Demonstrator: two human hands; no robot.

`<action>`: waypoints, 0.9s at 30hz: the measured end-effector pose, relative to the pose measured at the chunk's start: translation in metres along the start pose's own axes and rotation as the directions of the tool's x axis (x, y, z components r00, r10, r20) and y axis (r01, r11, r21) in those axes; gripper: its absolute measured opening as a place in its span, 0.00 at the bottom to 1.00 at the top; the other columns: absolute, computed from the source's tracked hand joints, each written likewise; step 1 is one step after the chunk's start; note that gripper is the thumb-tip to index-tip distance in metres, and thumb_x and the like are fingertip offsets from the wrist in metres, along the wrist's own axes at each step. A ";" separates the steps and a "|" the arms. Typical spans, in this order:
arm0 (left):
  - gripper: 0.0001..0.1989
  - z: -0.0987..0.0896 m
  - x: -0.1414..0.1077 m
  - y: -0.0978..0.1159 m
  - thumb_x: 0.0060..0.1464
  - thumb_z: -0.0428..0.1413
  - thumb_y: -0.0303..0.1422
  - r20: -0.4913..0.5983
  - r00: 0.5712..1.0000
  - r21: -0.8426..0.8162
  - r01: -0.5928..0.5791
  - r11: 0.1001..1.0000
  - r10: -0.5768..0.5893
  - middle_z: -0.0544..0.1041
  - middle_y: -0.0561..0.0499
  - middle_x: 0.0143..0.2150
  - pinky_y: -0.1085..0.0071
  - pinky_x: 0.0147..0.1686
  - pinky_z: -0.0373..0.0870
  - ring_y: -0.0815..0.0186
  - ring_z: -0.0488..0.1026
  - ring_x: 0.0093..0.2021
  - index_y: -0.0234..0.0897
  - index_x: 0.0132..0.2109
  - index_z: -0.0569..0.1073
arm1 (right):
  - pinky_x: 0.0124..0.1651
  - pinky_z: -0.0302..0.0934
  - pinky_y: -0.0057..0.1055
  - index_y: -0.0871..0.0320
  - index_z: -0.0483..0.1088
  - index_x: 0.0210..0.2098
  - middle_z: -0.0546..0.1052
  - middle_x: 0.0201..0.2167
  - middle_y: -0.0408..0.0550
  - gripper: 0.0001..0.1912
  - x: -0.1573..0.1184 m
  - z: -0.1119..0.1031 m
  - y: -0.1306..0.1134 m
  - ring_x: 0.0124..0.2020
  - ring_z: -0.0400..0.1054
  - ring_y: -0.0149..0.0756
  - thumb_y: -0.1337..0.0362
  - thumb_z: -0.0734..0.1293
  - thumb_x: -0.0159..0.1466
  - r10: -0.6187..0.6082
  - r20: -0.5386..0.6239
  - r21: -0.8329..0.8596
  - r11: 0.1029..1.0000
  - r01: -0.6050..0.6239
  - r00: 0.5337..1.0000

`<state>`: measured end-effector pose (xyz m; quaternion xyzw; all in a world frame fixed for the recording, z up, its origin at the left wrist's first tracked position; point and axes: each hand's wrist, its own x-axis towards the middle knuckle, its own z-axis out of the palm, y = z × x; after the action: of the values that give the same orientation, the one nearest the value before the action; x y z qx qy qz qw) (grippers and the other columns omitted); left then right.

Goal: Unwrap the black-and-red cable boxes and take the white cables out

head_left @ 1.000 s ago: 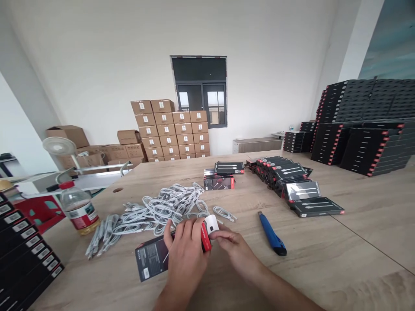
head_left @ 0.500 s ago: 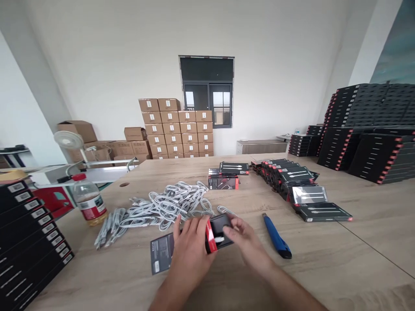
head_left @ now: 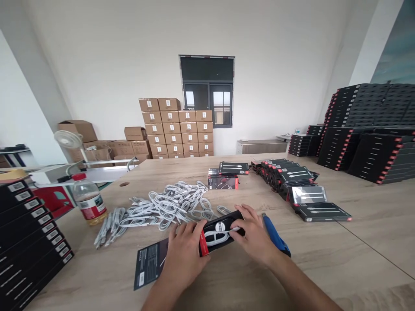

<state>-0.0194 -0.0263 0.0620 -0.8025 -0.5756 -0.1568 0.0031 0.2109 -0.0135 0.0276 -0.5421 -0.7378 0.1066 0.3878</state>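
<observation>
My left hand (head_left: 186, 250) is wrapped round a slim black box (head_left: 210, 227) with a red edge band, held at a tilt above the table. In the box lies a coiled white cable (head_left: 215, 238), with a round white label beside it. My right hand (head_left: 254, 235) is closed at the box's right end, its thumb and fingers pinching the cable's plug end. From under my left hand a dark printed card panel (head_left: 149, 264) sticks out to the left; where it joins is hidden. A blue utility knife (head_left: 275, 237) lies just beyond my right wrist, partly covered.
A pile of white cables (head_left: 171, 203) lies ahead, beside a drink bottle (head_left: 89, 201). Packed black boxes (head_left: 324, 211) spread over the right, with tall stacks (head_left: 372, 157) behind. Another box stack (head_left: 30, 242) stands at near left. A small group of boxes (head_left: 223, 182) sits centrally.
The box's inside has come into view, showing the coiled cable and round label. My right hand has moved slightly right to the cable's plug end. The printed panel has shifted left and nearer.
</observation>
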 end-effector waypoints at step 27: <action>0.12 -0.003 0.006 0.003 0.58 0.53 0.43 0.010 1.000 -0.740 0.008 0.673 -0.002 0.81 0.50 0.45 0.66 0.49 0.68 0.58 0.76 0.47 0.41 0.33 0.74 | 0.68 0.47 0.52 0.54 0.73 0.30 0.71 0.61 0.58 0.17 -0.004 -0.013 -0.022 0.70 0.52 0.52 0.49 0.66 0.66 -0.085 0.253 0.429 0.903 -0.033 0.964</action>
<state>-0.0156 -0.0226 0.0666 -0.7343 -0.4651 -0.3730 -0.3245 0.2046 -0.0292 0.0470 -0.4142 -0.7488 0.3326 0.3965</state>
